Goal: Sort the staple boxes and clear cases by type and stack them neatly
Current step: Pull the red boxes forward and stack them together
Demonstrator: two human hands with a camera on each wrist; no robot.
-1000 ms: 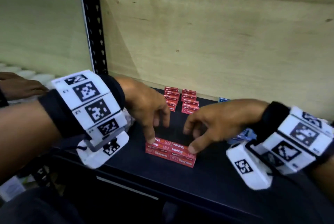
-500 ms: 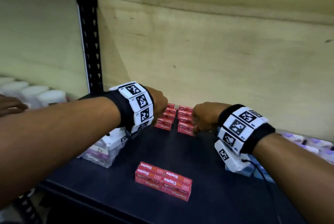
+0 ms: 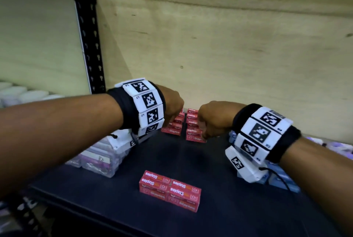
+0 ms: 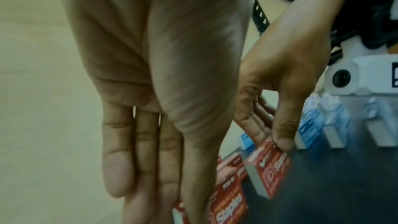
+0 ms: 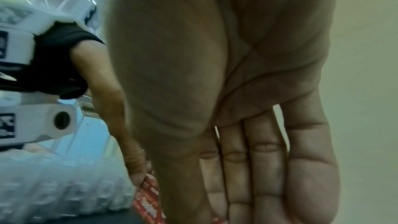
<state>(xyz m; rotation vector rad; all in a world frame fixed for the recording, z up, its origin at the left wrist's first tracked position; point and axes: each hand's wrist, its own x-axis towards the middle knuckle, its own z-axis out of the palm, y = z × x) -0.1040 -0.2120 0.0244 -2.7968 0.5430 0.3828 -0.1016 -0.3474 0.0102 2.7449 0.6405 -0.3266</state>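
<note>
Two stacks of red staple boxes stand at the back of the dark shelf [image 3: 219, 208]: a left stack [image 3: 172, 129] and a right stack [image 3: 195, 135]. My left hand [image 3: 172, 107] reaches over the left stack; its thumb and straight fingers pinch the boxes [image 4: 228, 207]. My right hand [image 3: 210, 120] is at the right stack and pinches a red box [image 4: 273, 164] between thumb and fingers. The fingertips are hidden in the head view. A flat block of red staple boxes [image 3: 170, 191] lies alone near the front edge.
Clear cases with purple contents [image 3: 99, 160] sit left under my forearm. Clear cases with blue contents [image 3: 282, 179] stand right, behind my right wrist. A plywood wall closes the back, a black upright [image 3: 86, 32] stands left, and white round lids [image 3: 23, 93] lie beyond it.
Both hands left the front block of red boxes and reached to the two back stacks, where they now hold boxes. The front block stays where it was.
</note>
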